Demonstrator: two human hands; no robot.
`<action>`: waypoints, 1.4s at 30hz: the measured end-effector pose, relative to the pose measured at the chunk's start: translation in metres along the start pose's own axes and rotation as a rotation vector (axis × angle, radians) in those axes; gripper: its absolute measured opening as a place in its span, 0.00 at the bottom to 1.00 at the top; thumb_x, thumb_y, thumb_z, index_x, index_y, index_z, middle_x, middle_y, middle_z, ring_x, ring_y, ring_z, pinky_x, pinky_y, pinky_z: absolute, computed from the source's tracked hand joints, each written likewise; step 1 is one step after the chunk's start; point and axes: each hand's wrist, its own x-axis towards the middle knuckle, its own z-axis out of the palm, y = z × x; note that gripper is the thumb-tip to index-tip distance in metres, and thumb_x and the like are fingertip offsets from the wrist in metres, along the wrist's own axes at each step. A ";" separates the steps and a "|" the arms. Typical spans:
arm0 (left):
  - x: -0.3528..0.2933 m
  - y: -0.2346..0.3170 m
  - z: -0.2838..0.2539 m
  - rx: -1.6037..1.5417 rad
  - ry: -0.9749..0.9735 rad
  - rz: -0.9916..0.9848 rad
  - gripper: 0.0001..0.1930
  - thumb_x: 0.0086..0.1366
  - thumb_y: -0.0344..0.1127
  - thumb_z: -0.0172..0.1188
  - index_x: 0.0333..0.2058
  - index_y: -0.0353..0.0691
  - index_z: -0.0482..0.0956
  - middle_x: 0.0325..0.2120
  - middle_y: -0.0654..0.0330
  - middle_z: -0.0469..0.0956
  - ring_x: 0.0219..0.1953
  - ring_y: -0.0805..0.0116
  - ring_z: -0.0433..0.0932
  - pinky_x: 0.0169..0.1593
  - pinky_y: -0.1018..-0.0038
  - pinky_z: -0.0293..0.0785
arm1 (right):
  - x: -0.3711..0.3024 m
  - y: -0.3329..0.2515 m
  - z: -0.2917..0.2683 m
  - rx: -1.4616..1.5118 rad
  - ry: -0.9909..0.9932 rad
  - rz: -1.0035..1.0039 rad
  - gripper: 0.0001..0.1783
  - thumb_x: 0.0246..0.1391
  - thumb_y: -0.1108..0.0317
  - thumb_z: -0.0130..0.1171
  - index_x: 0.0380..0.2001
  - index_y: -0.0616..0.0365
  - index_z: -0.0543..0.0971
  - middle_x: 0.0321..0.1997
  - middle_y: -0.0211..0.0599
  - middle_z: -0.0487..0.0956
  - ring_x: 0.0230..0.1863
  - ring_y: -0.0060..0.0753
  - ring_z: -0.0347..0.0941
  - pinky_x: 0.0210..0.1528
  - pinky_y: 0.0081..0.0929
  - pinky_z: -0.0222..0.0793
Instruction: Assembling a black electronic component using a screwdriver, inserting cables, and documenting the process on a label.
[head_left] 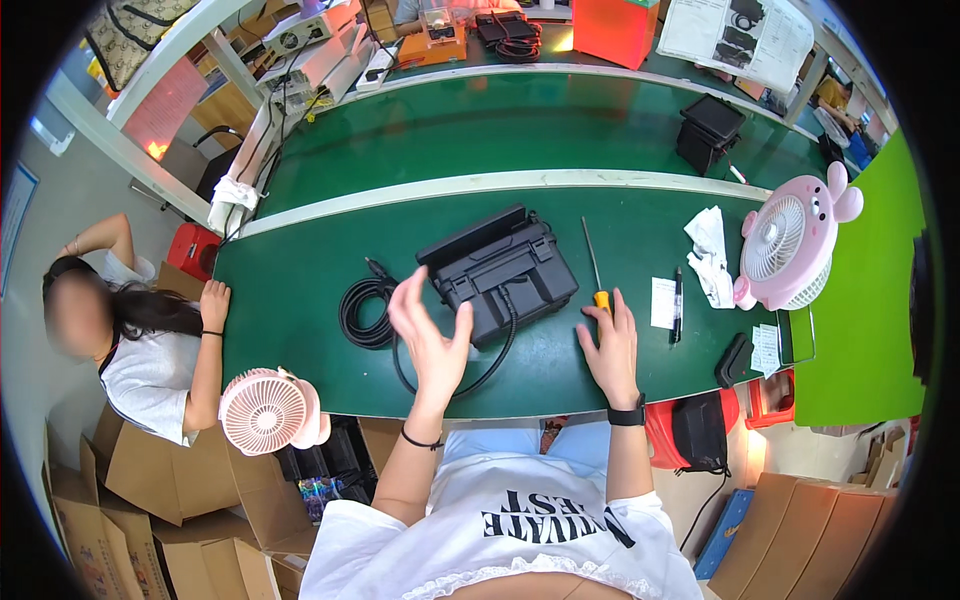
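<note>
A black hard plastic case (510,275) with latches and a raised lid-like flap lies tilted on the green table. A black cable runs from its front, and a coiled black cable (362,315) rests to its left. Fingers and thumb spread, my left hand (432,335) is raised by the case's left front corner and holds nothing. My right hand (610,355) is open, palm down over the table, its fingertips at the yellow handle of a screwdriver (599,285). The screwdriver's thin shaft points away from me; whether the fingers touch the handle I cannot tell.
Toward the right lie a white cloth (708,255), a paper slip (662,303), a black pen (677,310) and a small black case (735,360). A pink fan (785,240) stands beyond them. Another person (150,330) sits at the left, near a second pink fan (268,410).
</note>
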 end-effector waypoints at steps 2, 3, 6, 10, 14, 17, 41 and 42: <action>0.025 0.010 -0.005 -0.115 -0.200 0.136 0.29 0.57 0.35 0.70 0.58 0.42 0.73 0.57 0.49 0.68 0.60 0.48 0.67 0.63 0.56 0.65 | -0.011 0.005 0.004 0.015 0.022 0.030 0.17 0.56 0.71 0.64 0.49 0.57 0.77 0.66 0.52 0.69 0.65 0.57 0.64 0.66 0.45 0.61; 0.035 0.020 -0.005 -0.016 -0.302 0.210 0.30 0.55 0.38 0.70 0.58 0.46 0.74 0.59 0.51 0.67 0.64 0.49 0.65 0.64 0.56 0.63 | -0.013 0.009 0.007 0.014 0.019 0.028 0.17 0.56 0.71 0.64 0.49 0.57 0.77 0.66 0.52 0.69 0.65 0.57 0.64 0.66 0.45 0.61; 0.061 0.038 0.009 0.343 -0.322 0.408 0.38 0.50 0.45 0.73 0.62 0.58 0.71 0.67 0.50 0.58 0.70 0.40 0.53 0.69 0.40 0.50 | -0.017 0.008 0.007 -0.013 0.061 0.047 0.15 0.57 0.74 0.61 0.49 0.55 0.76 0.59 0.49 0.74 0.58 0.56 0.70 0.59 0.40 0.68; 0.085 0.021 0.037 0.403 -0.393 0.416 0.40 0.49 0.51 0.72 0.63 0.59 0.71 0.65 0.50 0.61 0.65 0.42 0.61 0.67 0.45 0.55 | -0.030 0.004 -0.002 0.658 0.201 0.341 0.13 0.64 0.77 0.55 0.51 0.59 0.74 0.44 0.40 0.81 0.36 0.29 0.77 0.36 0.25 0.74; 0.097 0.010 0.052 0.378 -0.426 0.317 0.36 0.51 0.52 0.70 0.61 0.56 0.75 0.59 0.53 0.70 0.55 0.50 0.71 0.60 0.55 0.65 | -0.059 -0.019 -0.035 0.807 0.164 0.417 0.13 0.64 0.76 0.58 0.51 0.62 0.74 0.41 0.37 0.81 0.34 0.20 0.76 0.34 0.19 0.75; 0.098 0.001 0.060 0.379 -0.346 0.336 0.36 0.53 0.56 0.70 0.61 0.54 0.75 0.61 0.53 0.70 0.56 0.50 0.71 0.60 0.55 0.65 | -0.060 -0.032 -0.037 0.473 0.252 0.081 0.12 0.55 0.78 0.64 0.44 0.61 0.79 0.44 0.43 0.85 0.41 0.32 0.84 0.43 0.25 0.78; 0.088 -0.009 0.063 0.307 -0.053 0.282 0.10 0.65 0.32 0.57 0.43 0.51 0.84 0.50 0.63 0.81 0.52 0.63 0.77 0.62 0.62 0.59 | -0.045 -0.051 -0.041 0.618 -0.121 0.213 0.14 0.59 0.73 0.64 0.48 0.57 0.78 0.43 0.44 0.85 0.28 0.32 0.79 0.35 0.24 0.76; 0.087 -0.010 0.063 0.307 -0.056 0.276 0.10 0.65 0.31 0.58 0.43 0.51 0.84 0.50 0.63 0.81 0.52 0.63 0.77 0.62 0.62 0.59 | -0.043 -0.051 -0.046 0.618 -0.120 0.212 0.14 0.59 0.73 0.64 0.48 0.57 0.78 0.43 0.44 0.85 0.28 0.32 0.79 0.35 0.24 0.76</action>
